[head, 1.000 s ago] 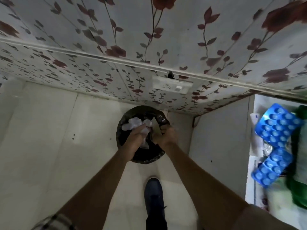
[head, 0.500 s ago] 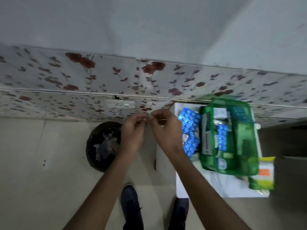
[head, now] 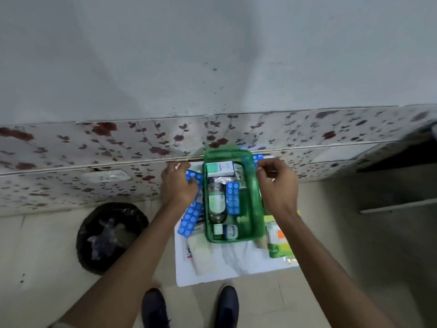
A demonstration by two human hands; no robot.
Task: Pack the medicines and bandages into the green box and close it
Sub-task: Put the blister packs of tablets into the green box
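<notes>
Both hands have parted since half a second ago, when their fingertips met in front of the wall; the view has also swung so that the green box [head: 234,197] now sits in the middle, with the black-lined bin [head: 111,236] off to its left on the floor.

That box stands open on a small white table [head: 236,268] against the flowered wall panel [head: 94,147]. Inside it lie a white carton [head: 220,168] at the far end, a clear bottle with a pale green label [head: 217,202] lengthwise along the left, a blue blister strip [head: 233,197] just right of the bottle, and small containers at the near end that are too blurred to name.

Left of the box, the left hand [head: 178,185] has its fingers curled loosely over the far end of another blue blister pack [head: 190,221], which lies beside the box's left wall; whether it grips the pack or only touches it I cannot tell. Right of the box, the right hand [head: 277,185] hovers over the right wall with fingers bent inward and nothing visible between them.

A light green and orange carton [head: 277,237] lies just right of the box, partly under the right forearm. A white gauze pad [head: 203,254] lies on the table nearer than the box. Two dark shoes [head: 227,304] stand on the floor nearest the camera.
</notes>
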